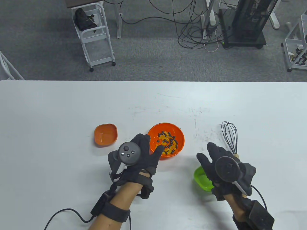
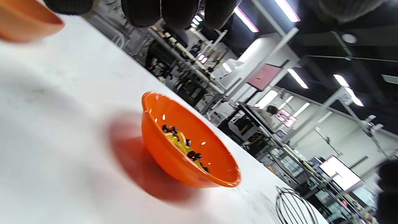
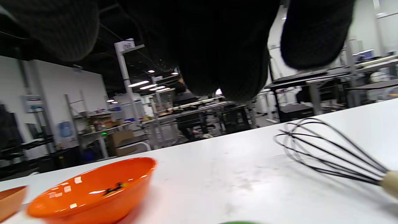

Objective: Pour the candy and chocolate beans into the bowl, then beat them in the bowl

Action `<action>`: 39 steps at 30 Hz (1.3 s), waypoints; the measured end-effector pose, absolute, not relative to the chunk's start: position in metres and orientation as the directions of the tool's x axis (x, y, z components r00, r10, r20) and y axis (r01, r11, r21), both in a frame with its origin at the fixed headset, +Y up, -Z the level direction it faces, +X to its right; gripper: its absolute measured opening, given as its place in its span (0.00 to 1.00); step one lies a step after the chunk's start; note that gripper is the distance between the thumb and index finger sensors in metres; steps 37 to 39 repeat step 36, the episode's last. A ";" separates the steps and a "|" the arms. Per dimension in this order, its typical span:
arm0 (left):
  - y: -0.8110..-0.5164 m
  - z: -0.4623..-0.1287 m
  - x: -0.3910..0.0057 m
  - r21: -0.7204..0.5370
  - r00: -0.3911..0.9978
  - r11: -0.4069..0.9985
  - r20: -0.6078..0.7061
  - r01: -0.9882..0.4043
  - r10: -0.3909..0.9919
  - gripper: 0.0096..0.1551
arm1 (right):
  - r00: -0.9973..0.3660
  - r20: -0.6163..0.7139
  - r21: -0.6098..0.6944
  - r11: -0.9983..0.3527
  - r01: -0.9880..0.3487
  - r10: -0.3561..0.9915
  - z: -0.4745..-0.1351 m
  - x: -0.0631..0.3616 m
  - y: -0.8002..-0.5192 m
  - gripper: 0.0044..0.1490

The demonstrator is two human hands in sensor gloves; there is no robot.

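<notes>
Candy and chocolate beans (image 1: 167, 143), yellow pieces mixed with small dark ones, already lie together in the round orange plastic bowl (image 1: 178, 134) at mid-table in the table view, so the pouring looks done and the beating is what remains. A squarish orange dish (image 1: 105, 134) to the left and a lime-green dish (image 1: 202, 178) near the front both appear emptied (the green one is partly hidden). The left hand (image 1: 141, 157) rests against the bowl's near-left rim with fingers relaxed, holding nothing. The right hand (image 1: 217, 163) hovers over the green dish, fingers loosely spread and empty, just beside the black wire whisk with a pale wooden handle (image 1: 230, 139), which lies untouched on the white table (image 1: 60, 107).

From the left wrist view the bowl sits upright on the table, glossy inside, sweets pooled at its bottom; the gloved fingertips (image 2: 180, 12) hang free above.

From the right wrist view the whisk's wires lie flat on the table, apart from the bowl, not yet grasped
</notes>
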State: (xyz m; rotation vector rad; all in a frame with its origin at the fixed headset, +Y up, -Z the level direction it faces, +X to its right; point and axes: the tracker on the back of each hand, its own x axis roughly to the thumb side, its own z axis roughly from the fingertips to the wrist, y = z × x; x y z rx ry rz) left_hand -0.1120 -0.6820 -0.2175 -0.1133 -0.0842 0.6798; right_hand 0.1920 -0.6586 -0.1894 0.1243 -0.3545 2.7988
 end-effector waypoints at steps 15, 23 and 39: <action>-0.715 -0.155 -0.141 -0.150 0.905 0.919 0.179 -0.364 0.387 0.53 | -0.929 0.250 -0.118 -0.943 -0.310 0.274 -0.167 0.163 -0.685 0.57; -0.714 -0.151 -0.145 -0.138 0.888 0.908 0.196 -0.395 0.416 0.55 | -0.923 0.263 -0.011 -0.955 -0.296 0.282 -0.170 0.162 -0.691 0.61; -0.714 -0.149 -0.141 -0.108 0.867 0.898 0.234 -0.426 0.440 0.54 | -0.927 0.263 -0.024 -0.959 -0.283 0.267 -0.164 0.160 -0.687 0.60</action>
